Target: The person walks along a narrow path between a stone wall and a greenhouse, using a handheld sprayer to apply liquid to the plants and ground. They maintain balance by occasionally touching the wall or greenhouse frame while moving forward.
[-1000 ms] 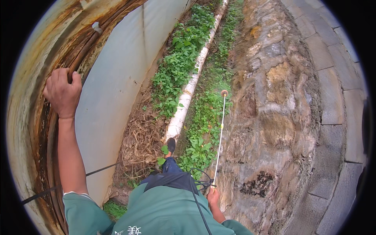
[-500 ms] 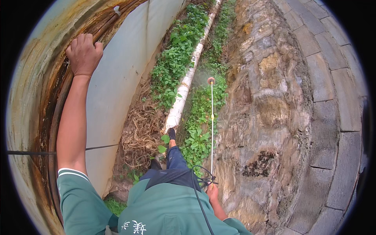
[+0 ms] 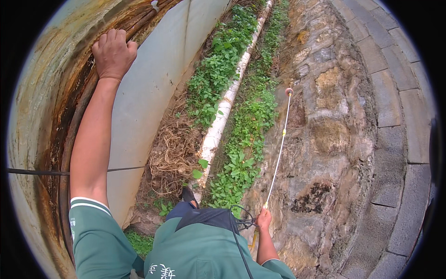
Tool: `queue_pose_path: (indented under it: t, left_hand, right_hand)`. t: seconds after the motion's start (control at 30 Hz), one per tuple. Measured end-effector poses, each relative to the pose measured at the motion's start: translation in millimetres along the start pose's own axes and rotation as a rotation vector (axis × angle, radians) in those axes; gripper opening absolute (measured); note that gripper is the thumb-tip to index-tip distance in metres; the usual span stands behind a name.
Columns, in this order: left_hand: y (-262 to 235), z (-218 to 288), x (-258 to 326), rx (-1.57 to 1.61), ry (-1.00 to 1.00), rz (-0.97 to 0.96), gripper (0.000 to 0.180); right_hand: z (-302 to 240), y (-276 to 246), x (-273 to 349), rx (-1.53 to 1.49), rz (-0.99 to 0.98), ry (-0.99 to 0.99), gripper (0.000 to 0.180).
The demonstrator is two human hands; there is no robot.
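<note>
With its fingers curled over, my left hand (image 3: 114, 53) holds the rusty brown ledge (image 3: 139, 24) along the top of the pale wall at the left; the fingertips are hidden. My right hand (image 3: 264, 218), low and right of my body, is closed around the handle of a sprayer wand (image 3: 277, 165). The wand's thin white shaft reaches forward to a round reddish nozzle (image 3: 289, 91) in front of the stone wall's base. A yellow part of the handle shows below the hand. Beside it a black hose (image 3: 235, 235) loops across my front.
A whitish pipe (image 3: 216, 130) runs ahead along the ground between green weeds (image 3: 241, 172). Tangled dry roots (image 3: 174, 151) lie left of it. A rough stone wall (image 3: 320, 149) topped with grey blocks (image 3: 389, 158) rises at the right. A dark cable (image 3: 37, 172) crosses behind my left arm.
My right hand has swung the wand to the right, so its nozzle has moved from over the weeds to the stone wall. My left hand keeps its hold. My forward foot has drawn back.
</note>
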State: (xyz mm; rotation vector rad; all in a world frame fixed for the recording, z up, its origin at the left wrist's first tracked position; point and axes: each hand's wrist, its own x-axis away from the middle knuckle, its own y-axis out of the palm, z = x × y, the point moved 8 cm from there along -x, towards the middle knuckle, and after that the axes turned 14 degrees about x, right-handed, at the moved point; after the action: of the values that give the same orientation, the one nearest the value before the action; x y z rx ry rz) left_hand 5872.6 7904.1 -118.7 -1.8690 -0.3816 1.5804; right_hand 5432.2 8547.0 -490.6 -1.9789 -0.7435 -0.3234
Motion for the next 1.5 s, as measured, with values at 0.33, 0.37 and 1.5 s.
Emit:
queue_pose_path:
  t: [0.33,0.37,1.5]
  left_hand:
    - [0.7,2.1,1.3,-0.029,0.022,0.012,0.02]
    - [2.4,0.2,2.0,-0.03,0.002,-0.026,0.021]
    - [-355.4,-126.9,291.6,0.094,-0.086,-0.046,0.025]
  right_hand:
    - [101.2,13.9,130.0,0.501,-0.153,0.099,0.05]
    - [104.8,22.5,127.3,0.403,-0.208,0.147,0.051]
    - [34.9,125.2,124.8,-0.102,-0.209,-0.255,0.047]
